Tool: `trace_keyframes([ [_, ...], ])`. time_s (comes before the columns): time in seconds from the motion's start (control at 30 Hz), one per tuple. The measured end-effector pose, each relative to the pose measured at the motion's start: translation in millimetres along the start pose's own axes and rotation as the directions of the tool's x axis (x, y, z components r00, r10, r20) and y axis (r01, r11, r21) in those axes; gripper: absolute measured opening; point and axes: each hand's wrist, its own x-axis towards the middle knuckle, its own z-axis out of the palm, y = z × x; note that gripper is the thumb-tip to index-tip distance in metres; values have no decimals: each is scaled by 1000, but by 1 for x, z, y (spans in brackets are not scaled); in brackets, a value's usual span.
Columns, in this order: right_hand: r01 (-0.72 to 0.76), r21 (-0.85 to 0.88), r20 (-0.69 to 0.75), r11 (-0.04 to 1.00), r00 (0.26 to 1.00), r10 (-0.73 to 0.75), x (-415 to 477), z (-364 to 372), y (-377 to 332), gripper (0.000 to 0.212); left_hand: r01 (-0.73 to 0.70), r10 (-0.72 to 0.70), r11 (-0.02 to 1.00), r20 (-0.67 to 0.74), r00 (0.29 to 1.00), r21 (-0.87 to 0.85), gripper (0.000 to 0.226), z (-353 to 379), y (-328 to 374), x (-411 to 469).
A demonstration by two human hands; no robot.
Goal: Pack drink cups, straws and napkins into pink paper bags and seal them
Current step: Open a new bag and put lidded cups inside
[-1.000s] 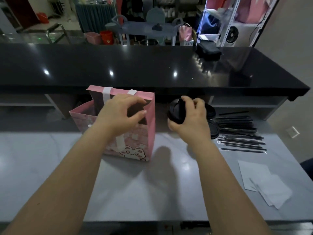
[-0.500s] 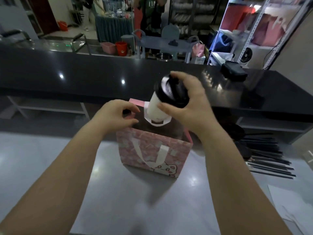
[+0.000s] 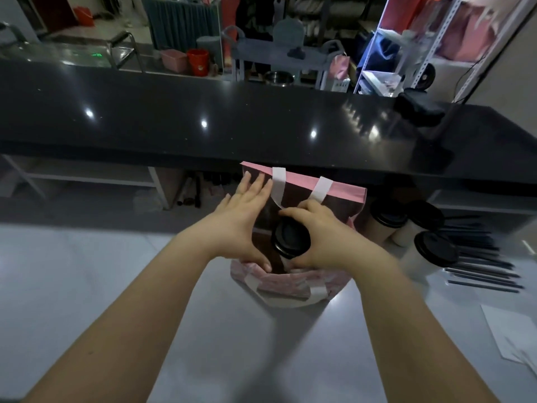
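Pink paper bag (image 3: 334, 190) upright on grey worktop (image 3: 116, 271), mouth open. At its left side, left grip (image 3: 241, 219) apart, fingers straight, pressed against the bag's wall. In the mouth, black-lidded cup (image 3: 290, 241), clamped by right grip (image 3: 322, 228) curled round its top. Just right of the bag, three more lidded cups (image 3: 433, 251); beside them, black straws (image 3: 479, 266) lying flat; white napkins (image 3: 511, 333) at far right.

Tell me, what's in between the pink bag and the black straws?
Three white cups with black lids stand there, between the pink paper bag and the black straws, in the head view.
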Motion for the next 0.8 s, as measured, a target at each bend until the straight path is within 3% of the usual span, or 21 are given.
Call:
trace_keyframes([
  [0.2,-45,-209,-26,977,999,40,17,11,-6,98,-58,60,997,45,997,-53,152,-3,-4,-9],
  [0.47,-26,-94,-28,995,999,23,48,40,-21,110,-111,114,993,69,991,-46,152,-3,-5,-27],
  [0.8,2,-3,-13,1000,1000,-3,43,63,-19,107,-69,68,996,7,998,48,151,-4,-4,-41],
])
